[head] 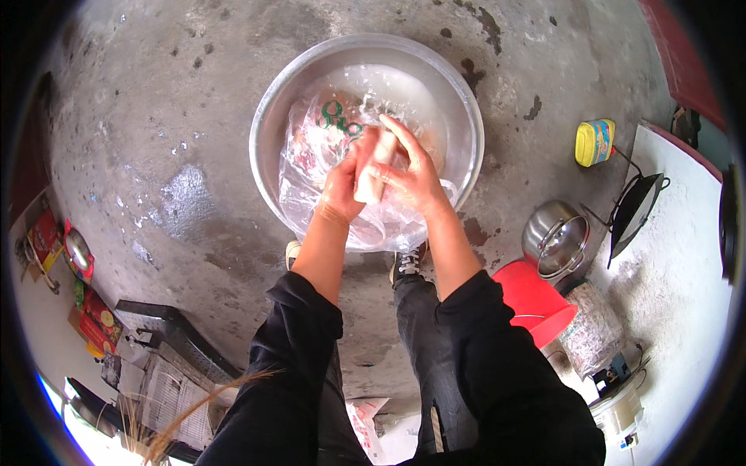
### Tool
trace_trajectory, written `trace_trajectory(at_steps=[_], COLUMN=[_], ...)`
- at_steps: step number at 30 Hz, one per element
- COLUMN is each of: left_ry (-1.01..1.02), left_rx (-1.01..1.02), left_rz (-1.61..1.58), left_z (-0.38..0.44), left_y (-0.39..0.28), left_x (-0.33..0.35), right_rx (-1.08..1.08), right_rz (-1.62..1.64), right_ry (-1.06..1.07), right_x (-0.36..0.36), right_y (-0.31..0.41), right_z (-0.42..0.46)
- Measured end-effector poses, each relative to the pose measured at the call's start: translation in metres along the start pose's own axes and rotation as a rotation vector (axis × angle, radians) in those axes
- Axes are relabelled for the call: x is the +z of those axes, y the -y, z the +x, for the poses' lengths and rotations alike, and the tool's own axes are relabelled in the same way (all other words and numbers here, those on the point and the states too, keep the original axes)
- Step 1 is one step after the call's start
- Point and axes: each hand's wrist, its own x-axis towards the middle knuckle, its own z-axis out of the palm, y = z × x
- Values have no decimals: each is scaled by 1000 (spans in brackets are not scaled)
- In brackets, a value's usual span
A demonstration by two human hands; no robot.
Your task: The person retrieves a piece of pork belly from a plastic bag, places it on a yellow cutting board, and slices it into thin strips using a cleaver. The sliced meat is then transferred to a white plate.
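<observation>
Over a wide metal basin (265,134) on the floor, my two hands hold a pale, wet, roughly cylindrical piece of food (383,152) whose exact kind I cannot tell. My left hand (342,185) grips it from the left side. Against its right side is my right hand (422,183), with the thumb across the piece and the forefinger reaching to its upper end. Below them, a clear plastic bag (297,192) with green printing lies inside the basin and hangs over its near rim. Reddish and whitish pieces (309,154), perhaps meat, show through the plastic.
Concrete floor (192,116) with wet patches surrounds the basin. To the right are a red bucket (524,291), a steel pot (548,233), a black wok (635,212) and a yellow package (594,143). A gas stove (175,396) and red boxes (100,320) stand at lower left.
</observation>
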Motion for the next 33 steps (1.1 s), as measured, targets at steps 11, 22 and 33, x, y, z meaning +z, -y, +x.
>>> trace_trajectory(at_steps=[11,22,33], left_ry=[175,138,14], left_rx=[-182,-285,-189], left_rz=[120,44,165], left_z=[-31,-53,-64], left_y=[-10,-7,-8], left_x=[-6,-14,-14], right_rx=[341,287,318], right_rz=[-152,-149,-407], right_ry=[254,145,206], right_x=[-10,-2,11], right_y=[44,31,38], right_z=[-21,-12,-20])
